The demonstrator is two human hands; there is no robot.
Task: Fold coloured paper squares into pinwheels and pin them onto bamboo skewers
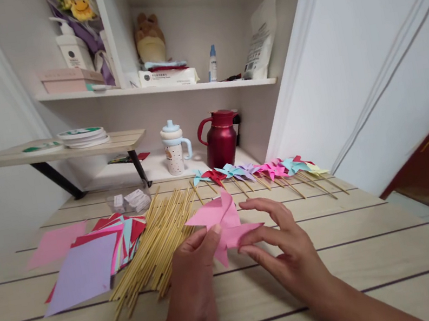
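We see our two hands, the left hand (194,273) and right hand (285,250), bare, no sleeves, rings or watch showing.

Wooden table (376,243) – sticks (153,247), paper squares (86,258), pinwheels (261,170)
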